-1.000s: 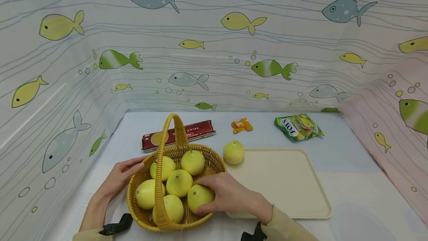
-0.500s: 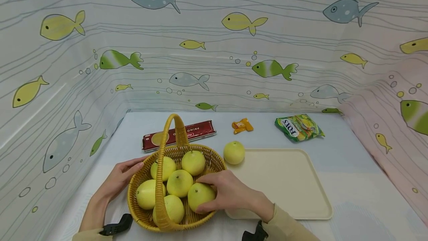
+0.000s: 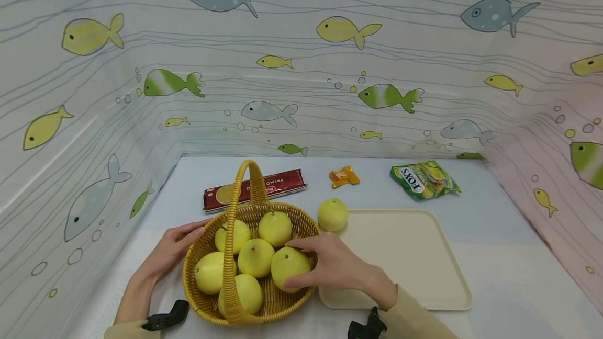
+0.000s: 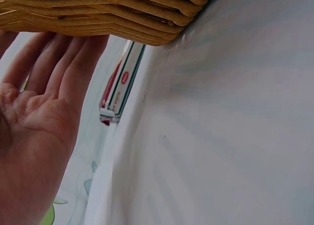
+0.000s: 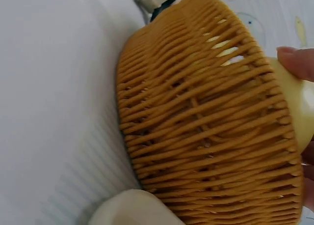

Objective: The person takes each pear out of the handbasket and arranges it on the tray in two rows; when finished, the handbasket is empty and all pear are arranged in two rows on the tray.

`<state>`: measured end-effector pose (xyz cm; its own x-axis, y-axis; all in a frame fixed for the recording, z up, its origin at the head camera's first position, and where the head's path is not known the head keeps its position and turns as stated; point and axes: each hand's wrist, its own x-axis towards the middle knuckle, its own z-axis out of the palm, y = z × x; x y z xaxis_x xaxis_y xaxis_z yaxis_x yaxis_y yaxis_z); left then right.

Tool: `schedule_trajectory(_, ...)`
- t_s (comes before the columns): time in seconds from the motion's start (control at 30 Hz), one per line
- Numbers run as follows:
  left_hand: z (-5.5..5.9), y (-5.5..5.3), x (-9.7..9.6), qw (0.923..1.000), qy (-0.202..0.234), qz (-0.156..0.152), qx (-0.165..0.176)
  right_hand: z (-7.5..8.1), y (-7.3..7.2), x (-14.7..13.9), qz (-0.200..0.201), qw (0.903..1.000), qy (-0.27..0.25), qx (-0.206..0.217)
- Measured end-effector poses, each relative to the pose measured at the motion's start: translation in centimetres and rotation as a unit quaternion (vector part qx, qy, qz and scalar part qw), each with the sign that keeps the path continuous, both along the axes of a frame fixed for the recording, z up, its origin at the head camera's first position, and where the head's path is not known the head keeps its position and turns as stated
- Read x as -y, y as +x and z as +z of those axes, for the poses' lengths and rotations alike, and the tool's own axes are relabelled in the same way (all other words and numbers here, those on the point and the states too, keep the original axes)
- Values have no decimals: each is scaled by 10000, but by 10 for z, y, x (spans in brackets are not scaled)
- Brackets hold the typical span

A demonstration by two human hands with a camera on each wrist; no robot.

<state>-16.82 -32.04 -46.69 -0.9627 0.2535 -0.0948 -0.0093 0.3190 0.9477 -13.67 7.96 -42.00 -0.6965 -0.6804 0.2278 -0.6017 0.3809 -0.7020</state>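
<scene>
The right hand [image 3: 335, 264] grips a fruit [image 3: 286, 267], now slightly higher at the basket's [image 5: 211, 122] three o'clock (lifting seems begun); the left hand [image 3: 165, 252], fingers extended, touches ten o'clock.

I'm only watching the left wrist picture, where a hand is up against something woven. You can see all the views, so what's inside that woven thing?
Observer: Yellow-green fruits, in what turns out to be a basket.
Visitor: Oh, nice! Is anyone touching them?
Observer: Yes, the right hand grips one fruit with its fingers, at the basket's right side.
Visitor: And are there any outside the basket?
Observer: One that I can see: a lone fruit at the far left corner of a beige tray. Whether it rests on the tray or beside it, I can't tell.
</scene>
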Motion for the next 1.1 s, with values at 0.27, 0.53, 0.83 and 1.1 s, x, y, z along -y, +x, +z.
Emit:
schedule_trajectory(0.27,-1,-1,1,9999,-6,-104,-24,14,-2,-18,-187,9972,-552,477)
schedule_trajectory(0.53,-7,-1,6,9974,275,-562,-370,27,-5,-37,-411,9940,-869,522)
schedule_trajectory(0.83,-8,0,17,9684,1718,-1785,-294,43,-11,-59,-844,9912,-981,274)
schedule_trajectory(1.1,-9,-1,18,9633,1859,-1909,-332,50,-18,-81,-1255,9858,-1119,8)
